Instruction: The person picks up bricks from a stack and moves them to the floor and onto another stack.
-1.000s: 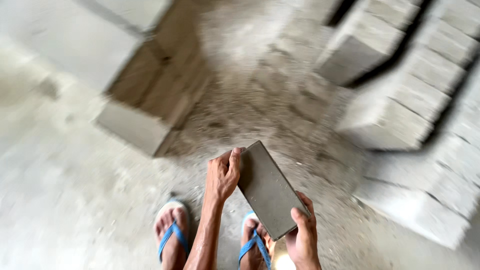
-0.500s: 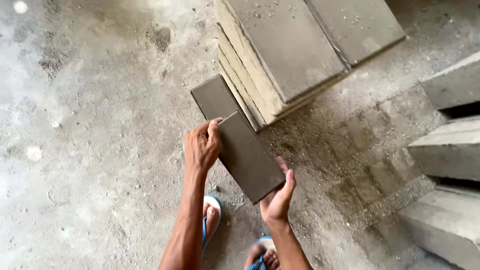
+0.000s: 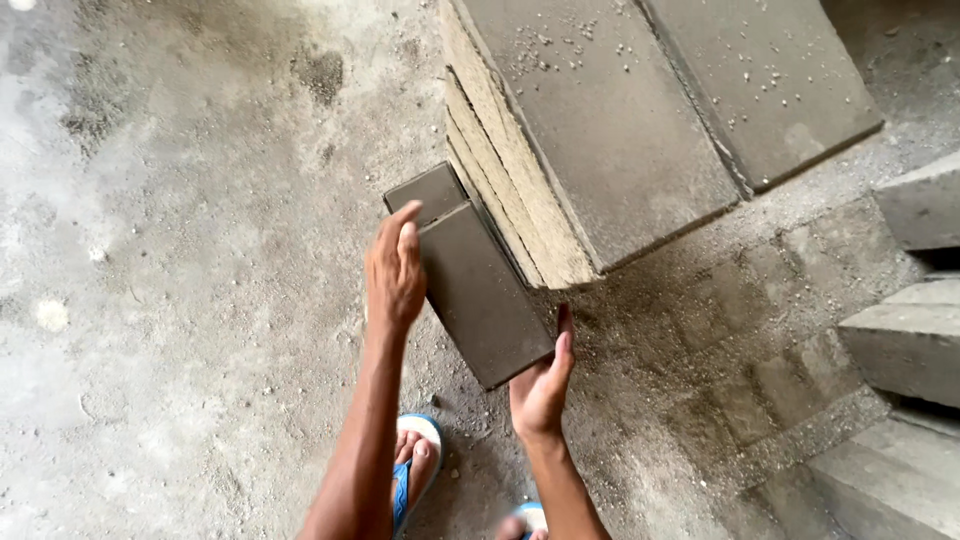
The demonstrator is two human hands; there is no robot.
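Head view, looking down at a concrete floor (image 3: 180, 300).

Both hands grasped one dark grey concrete block (image 3: 480, 295), a flat rectangular slab held tilted, its long axis running from far left to near right. The left hand (image 3: 395, 268) lay over the block's left edge near the far end, fingers (image 3: 406, 228) curled onto the top face. The right hand (image 3: 543, 385) cupped the near right corner from below, fingers pointing up along the short end.

A second dark block (image 3: 428, 190) showed just beyond the held one, at its far end; whether the two touched could not be told.

The held block sat just beside, on the left of, a stack of larger slabs (image 3: 600, 150). The stack's top face was grey with small loose grit scattered over it; its left side showed several tan, rough layer edges. A seam split the top into two slabs side by side.

At the right edge, pale grey concrete blocks (image 3: 905, 345) stood stepped one behind another, well apart from the hands.

Near the bottom edge, a foot in a blue and white sandal (image 3: 412, 465) stood on the floor between the forearms; a second sandal (image 3: 528, 520) showed only partly.
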